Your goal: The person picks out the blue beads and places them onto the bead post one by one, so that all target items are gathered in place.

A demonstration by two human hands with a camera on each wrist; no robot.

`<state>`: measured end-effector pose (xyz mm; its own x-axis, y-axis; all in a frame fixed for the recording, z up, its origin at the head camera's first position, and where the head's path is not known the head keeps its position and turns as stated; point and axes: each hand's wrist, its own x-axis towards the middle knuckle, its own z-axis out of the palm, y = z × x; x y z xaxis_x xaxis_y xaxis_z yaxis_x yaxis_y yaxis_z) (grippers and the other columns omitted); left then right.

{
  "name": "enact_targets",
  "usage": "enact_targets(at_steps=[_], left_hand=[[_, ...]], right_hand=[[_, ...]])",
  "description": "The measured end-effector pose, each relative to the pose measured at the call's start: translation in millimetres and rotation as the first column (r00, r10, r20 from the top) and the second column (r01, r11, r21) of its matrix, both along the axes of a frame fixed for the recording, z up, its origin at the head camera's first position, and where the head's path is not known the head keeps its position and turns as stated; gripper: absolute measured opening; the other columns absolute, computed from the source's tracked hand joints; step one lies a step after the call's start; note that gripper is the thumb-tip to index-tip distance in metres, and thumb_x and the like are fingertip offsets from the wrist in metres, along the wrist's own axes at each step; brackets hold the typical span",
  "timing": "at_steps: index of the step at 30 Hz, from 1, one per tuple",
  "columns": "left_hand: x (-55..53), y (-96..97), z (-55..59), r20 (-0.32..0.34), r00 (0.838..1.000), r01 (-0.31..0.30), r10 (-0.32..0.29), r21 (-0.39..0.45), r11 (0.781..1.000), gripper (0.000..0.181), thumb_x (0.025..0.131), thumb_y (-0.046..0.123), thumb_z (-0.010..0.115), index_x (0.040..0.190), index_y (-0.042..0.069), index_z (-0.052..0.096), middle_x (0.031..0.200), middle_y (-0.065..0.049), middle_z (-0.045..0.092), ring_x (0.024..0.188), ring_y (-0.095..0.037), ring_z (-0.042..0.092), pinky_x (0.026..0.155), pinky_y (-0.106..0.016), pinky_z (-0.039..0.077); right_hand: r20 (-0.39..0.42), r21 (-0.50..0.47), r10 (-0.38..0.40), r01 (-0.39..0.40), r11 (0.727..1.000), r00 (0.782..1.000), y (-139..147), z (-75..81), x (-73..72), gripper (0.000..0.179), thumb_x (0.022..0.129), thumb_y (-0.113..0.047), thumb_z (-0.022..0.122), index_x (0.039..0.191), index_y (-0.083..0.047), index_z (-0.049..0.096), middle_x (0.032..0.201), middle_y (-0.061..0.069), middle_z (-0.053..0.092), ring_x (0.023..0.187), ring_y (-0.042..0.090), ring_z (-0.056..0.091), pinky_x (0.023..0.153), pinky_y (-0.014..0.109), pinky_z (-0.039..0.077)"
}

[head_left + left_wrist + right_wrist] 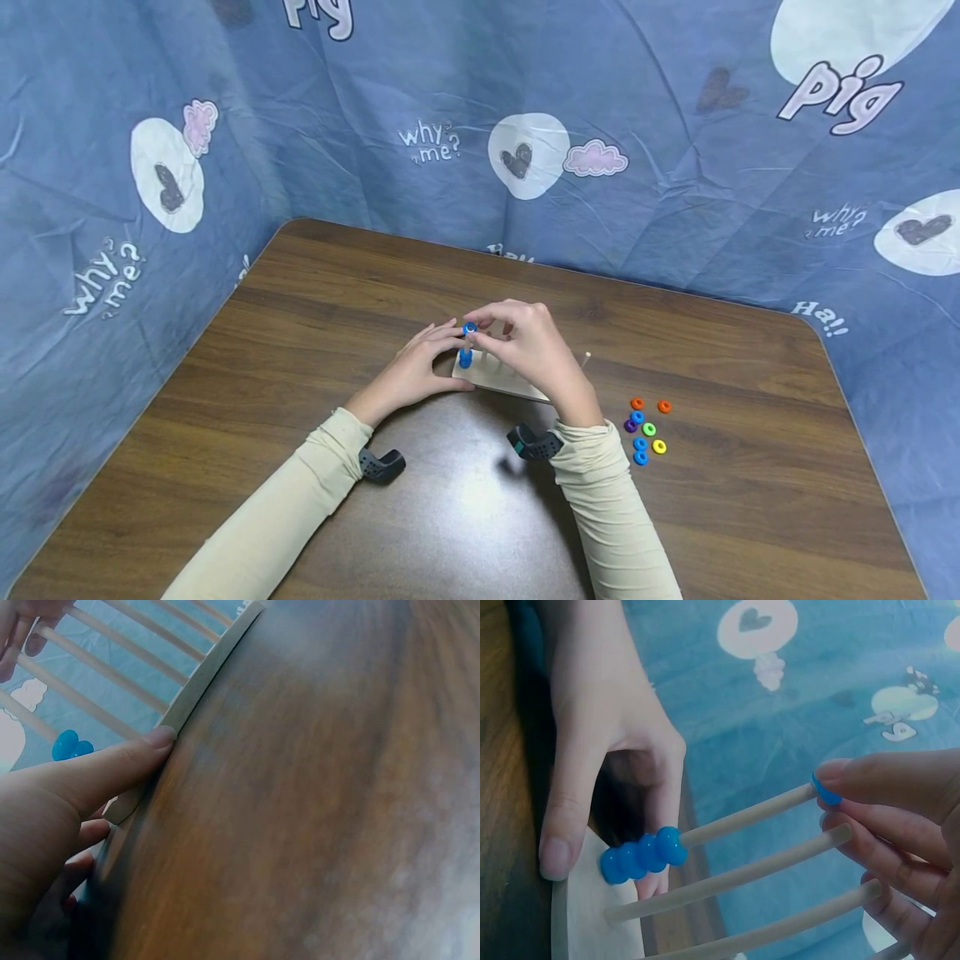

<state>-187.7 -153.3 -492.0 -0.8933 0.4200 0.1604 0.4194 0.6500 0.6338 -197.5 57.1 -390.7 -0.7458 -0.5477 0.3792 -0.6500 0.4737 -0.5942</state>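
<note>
Brown table (750, 517), blue ring (827, 793) in right hand (528, 337)

White "pig" (842, 97) lettering, repeated "why? me?" (430, 142) text, "Ha!!" (820, 318) lower down, all on blue patterned cloth (450, 67)

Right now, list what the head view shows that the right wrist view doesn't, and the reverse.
Only the head view: the loose orange, blue, purple, green and yellow rings lying on the table, and both sleeves.
Only the right wrist view: the next peg's tip, beside the blue stack.
Both: that stack on its peg, the left hand at the wooden base, and the right hand pinching a blue ring.
</note>
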Motion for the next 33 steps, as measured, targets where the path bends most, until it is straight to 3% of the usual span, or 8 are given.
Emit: enact_targets(at_steps=[24,33], left_hand=[[0.8,-1.0,0.2,0.026,1.0,-0.013,0.013,-0.001,1.0,0.063,0.078,0.044,0.085,0.132,0.017,0.065,0.153,-0.008,0.052,0.153,-0.026,0.033,0.132,-0.049,0.016],[1.8,-0.6,0.4,0.003,1.0,-0.007,0.007,-0.008,1.0,0.066,0.078,0.044,0.085,0.134,0.016,0.064,0.154,-0.008,0.051,0.153,-0.027,0.033,0.132,-0.048,0.017]], right_hand=[[0.004,-0.003,0.012,-0.012,1.0,1.0,0.5,0.9,0.4,0.02,0.089,-0.017,0.077,0.107,-0.01,0.078,0.097,0.005,0.078,0.085,0.016,0.072,0.069,0.026,0.059],[0.002,-0.016,0.013,-0.013,1.0,1.0,1.6,2.2,0.5,0.02,0.088,-0.017,0.078,0.107,-0.01,0.078,0.1,0.005,0.079,0.087,0.017,0.073,0.07,0.026,0.059]])
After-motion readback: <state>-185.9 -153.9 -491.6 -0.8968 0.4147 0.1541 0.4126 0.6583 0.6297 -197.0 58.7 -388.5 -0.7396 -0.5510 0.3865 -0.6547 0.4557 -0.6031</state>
